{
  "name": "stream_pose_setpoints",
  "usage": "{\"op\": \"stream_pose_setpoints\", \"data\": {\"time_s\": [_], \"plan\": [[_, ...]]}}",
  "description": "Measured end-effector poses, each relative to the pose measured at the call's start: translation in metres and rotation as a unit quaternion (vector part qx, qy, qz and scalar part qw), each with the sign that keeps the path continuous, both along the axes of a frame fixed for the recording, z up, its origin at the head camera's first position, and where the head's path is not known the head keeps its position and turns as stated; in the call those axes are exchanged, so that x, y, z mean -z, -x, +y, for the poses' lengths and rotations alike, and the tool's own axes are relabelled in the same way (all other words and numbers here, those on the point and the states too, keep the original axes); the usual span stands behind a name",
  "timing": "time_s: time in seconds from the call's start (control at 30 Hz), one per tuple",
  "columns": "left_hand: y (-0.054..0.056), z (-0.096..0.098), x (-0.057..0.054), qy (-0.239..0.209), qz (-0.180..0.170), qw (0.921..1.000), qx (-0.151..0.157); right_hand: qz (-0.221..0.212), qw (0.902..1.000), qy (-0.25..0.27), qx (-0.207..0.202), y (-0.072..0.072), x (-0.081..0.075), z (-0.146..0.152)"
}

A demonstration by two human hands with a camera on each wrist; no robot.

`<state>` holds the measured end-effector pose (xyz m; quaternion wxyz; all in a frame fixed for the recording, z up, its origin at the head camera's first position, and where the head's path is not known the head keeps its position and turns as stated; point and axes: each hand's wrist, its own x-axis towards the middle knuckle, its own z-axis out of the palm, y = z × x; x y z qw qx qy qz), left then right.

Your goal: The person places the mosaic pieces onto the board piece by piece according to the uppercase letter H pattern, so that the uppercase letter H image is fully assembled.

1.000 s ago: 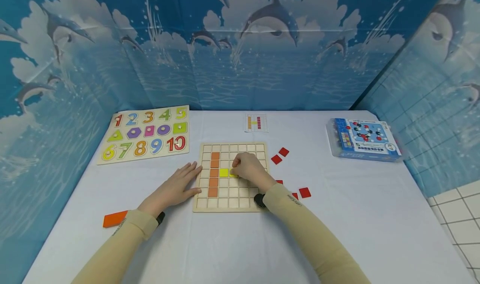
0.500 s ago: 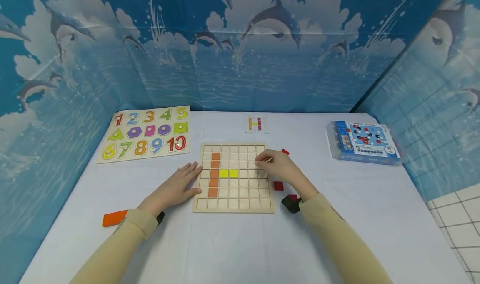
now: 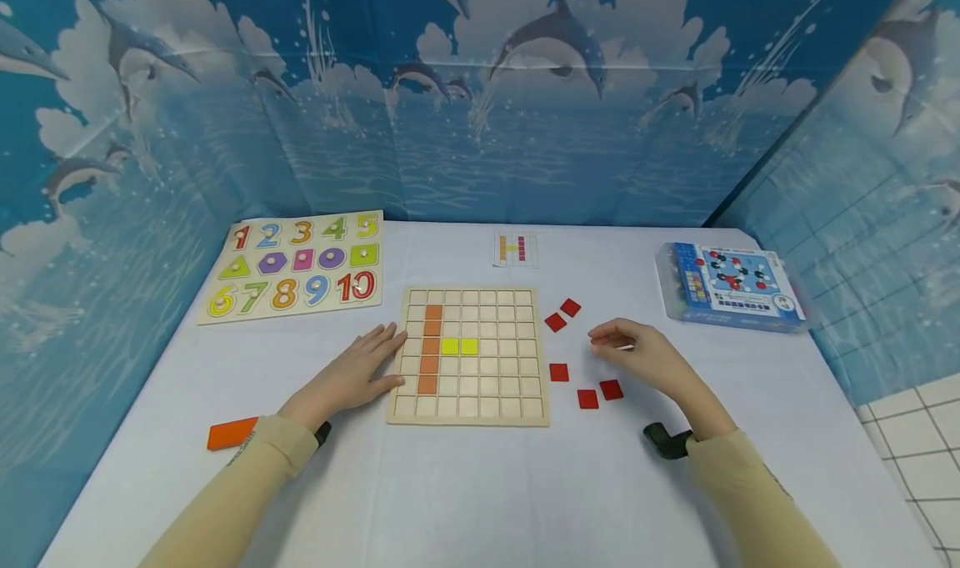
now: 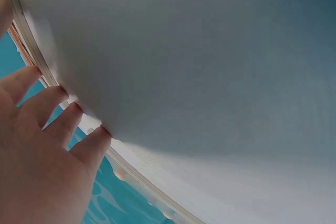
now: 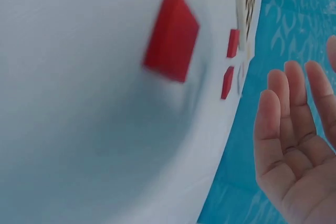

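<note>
A square wooden grid board [image 3: 498, 386] lies on the white table. Set in its cells are a column of several orange tiles [image 3: 431, 345] and two yellow tiles [image 3: 459, 346] side by side, the left one beside the column. My left hand [image 3: 348, 380] rests flat with spread fingers along the board's left edge; the left wrist view shows its fingertips [image 4: 98, 136] right at the rim. Loose red tiles [image 3: 558, 372], several of them, lie right of the board. Over the table just right of them is my right hand [image 3: 645, 358], fingers relaxed and holding nothing.
A number and shape puzzle board [image 3: 327, 295] lies at the back left. Behind the grid board sits a small pattern card [image 3: 516, 249]. A blue box [image 3: 738, 289] stands at the back right. An orange piece [image 3: 232, 434] lies beside the left forearm.
My right hand has left the second yellow tile in its cell and moved right, off the board and past the red tiles. The left hand has stayed at the board's edge.
</note>
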<state>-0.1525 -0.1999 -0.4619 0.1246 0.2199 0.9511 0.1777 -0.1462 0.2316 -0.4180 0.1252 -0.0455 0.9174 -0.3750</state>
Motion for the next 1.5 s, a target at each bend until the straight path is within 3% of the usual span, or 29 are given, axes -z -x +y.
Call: {"op": "stream_pose_setpoints", "data": {"time_s": [0.3, 0.63, 1.2, 1.5], "plan": [[0.0, 0.0, 0.0, -0.001, 0.0, 1.0, 0.002, -0.017, 0.9988, 0.041, -0.022, -0.015, 0.009, 0.026], [-0.001, 0.0, -0.002, -0.002, 0.0, 1.0, 0.005, -0.031, 0.998, 0.043, -0.035, -0.02, 0.012, 0.034], [0.0, -0.001, 0.002, -0.004, -0.001, 1.0, 0.003, -0.059, 0.9957, -0.034, -0.062, -0.02, 0.019, 0.032], [0.001, -0.001, 0.003, 0.0, 0.002, 1.0, 0.002, -0.045, 0.9957, -0.054, -0.062, -0.021, 0.022, 0.03]]}}
